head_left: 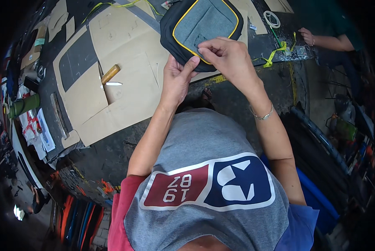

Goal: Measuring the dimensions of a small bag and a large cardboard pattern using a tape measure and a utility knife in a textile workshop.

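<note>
A small black bag (206, 25) with a grey front panel and yellow piping is held up over the table's near edge. My left hand (177, 77) grips its lower left edge, thumb on the front and fingers behind. Over the lower part of the grey panel is my right hand (233, 60), its thumb and forefinger pinched together beside a small dark patch (199, 42). Whatever sits between those fingertips, if anything, is too small to make out.
Cardboard pattern sheets (125, 92) cover much of the table, with a wooden-handled tool (110, 74) on them. A yellow tape measure (275, 55) lies at the right edge, near another person's hand (307, 37). A green roll (24, 105) is at far left.
</note>
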A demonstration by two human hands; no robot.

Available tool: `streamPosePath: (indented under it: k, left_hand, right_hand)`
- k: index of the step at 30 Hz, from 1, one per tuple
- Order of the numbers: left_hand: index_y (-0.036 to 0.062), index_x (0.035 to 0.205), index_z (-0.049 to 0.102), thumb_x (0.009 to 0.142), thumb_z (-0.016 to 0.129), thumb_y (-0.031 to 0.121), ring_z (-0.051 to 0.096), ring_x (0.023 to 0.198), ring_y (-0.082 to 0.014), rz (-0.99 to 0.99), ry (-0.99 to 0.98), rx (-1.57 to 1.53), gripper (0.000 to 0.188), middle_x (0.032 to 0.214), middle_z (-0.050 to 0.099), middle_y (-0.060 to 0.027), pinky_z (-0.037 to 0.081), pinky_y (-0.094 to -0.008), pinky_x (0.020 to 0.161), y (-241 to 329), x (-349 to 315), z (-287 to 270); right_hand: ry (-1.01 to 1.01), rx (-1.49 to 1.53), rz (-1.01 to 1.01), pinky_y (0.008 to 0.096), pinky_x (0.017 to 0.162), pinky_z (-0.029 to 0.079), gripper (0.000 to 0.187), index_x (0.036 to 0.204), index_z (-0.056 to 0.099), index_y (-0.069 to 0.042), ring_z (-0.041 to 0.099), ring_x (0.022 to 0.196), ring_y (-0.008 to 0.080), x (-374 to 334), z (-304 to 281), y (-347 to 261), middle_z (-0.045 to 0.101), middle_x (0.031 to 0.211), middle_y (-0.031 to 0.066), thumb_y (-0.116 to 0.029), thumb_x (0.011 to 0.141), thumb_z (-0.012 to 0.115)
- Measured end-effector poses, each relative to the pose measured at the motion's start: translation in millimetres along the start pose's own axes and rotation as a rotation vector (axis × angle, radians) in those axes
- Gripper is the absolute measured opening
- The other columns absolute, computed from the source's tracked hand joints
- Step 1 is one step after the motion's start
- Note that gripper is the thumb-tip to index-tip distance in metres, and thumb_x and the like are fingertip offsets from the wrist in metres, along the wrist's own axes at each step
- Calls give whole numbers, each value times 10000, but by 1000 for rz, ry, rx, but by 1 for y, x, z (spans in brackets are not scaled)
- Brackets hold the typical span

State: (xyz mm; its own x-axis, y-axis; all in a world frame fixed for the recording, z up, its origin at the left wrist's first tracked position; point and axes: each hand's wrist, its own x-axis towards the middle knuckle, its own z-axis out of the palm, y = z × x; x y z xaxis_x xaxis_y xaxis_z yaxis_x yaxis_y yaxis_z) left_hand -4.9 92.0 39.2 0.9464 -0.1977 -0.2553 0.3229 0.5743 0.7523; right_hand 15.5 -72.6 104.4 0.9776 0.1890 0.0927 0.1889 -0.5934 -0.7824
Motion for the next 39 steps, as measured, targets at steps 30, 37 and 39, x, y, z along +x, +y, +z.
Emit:
streamPosePath:
  k: [30,37,39]
  left_hand:
    - [23,1243,558,965,654,38,646,899,-53,167,65,349,294,1059,696,-23,527,-207,771,-3,-7,5]
    - [74,1258,546,946,705,122,646,822,-20,67,93,54,353,1020,697,18,512,-165,658,-7,-4,-4]
    - [79,1260,543,943,710,131,640,814,-13,65,88,77,362,1016,697,24,504,-159,647,-8,-4,-5]
  right_hand:
    - [211,-46,15,223,655,529,147,897,728,-8,649,677,64,16,13,20,696,717,35,-140,831,738]
    - [210,167,55,231,650,522,158,975,747,-13,638,695,68,3,11,25,699,761,46,-117,856,756]
    - [195,32,-15,234,638,517,174,1003,756,-23,632,685,65,3,12,23,707,776,48,-120,858,763]
